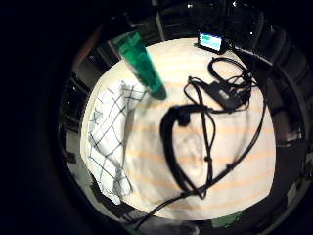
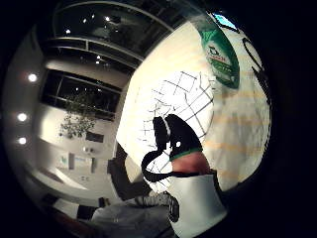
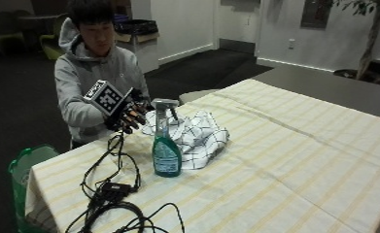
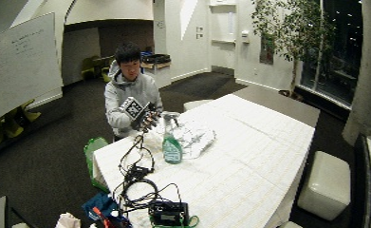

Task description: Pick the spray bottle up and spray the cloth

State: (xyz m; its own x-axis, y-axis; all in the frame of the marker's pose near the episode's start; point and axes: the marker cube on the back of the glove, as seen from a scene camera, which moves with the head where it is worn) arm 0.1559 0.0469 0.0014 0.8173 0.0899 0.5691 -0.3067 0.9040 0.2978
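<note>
A spray bottle (image 3: 165,148) with green liquid and a grey trigger head stands upright on the striped tablecloth (image 3: 286,160). It also shows in the wide outside view (image 4: 171,146) and both palm views (image 1: 143,64) (image 2: 220,51). Right behind it lies a crumpled white cloth with a dark check (image 3: 193,133) (image 1: 111,132) (image 2: 182,103) (image 4: 194,137). My gloved right hand (image 3: 128,115) (image 4: 146,118) hovers in the air a little to the side of the bottle's head, toward the person. Its fingers are relaxed and hold nothing.
Black cables and a small black box (image 3: 112,191) (image 1: 222,95) lie on the tablecloth beside the bottle. A green bag (image 3: 25,165) hangs by the table's corner. More gear (image 4: 166,213) sits at the table's near end.
</note>
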